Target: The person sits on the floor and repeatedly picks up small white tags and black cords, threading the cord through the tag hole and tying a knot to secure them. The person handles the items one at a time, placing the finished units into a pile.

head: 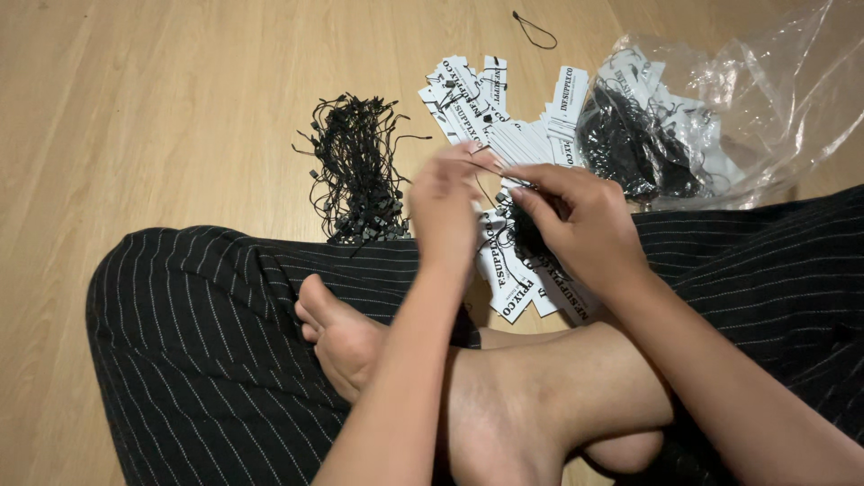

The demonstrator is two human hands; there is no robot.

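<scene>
My left hand (445, 211) and my right hand (580, 225) meet over my crossed legs. The left fingers pinch a white paper tag (486, 160) at its edge. The right fingers pinch a thin black string loop (520, 220) next to that tag. Below the hands lies a small stack of strung white tags (517, 288) on the floor. A spread pile of loose white tags (504, 108) lies just beyond the hands. A bundle of black string loops with small plastic locks (358, 171) lies to the left of it.
A clear plastic bag (720, 108) with more tags and black strings sits at the back right. One loose black string (535, 31) lies on the wooden floor (162, 108) further away. My legs in striped dark trousers (198, 324) and bare feet (360, 346) fill the foreground.
</scene>
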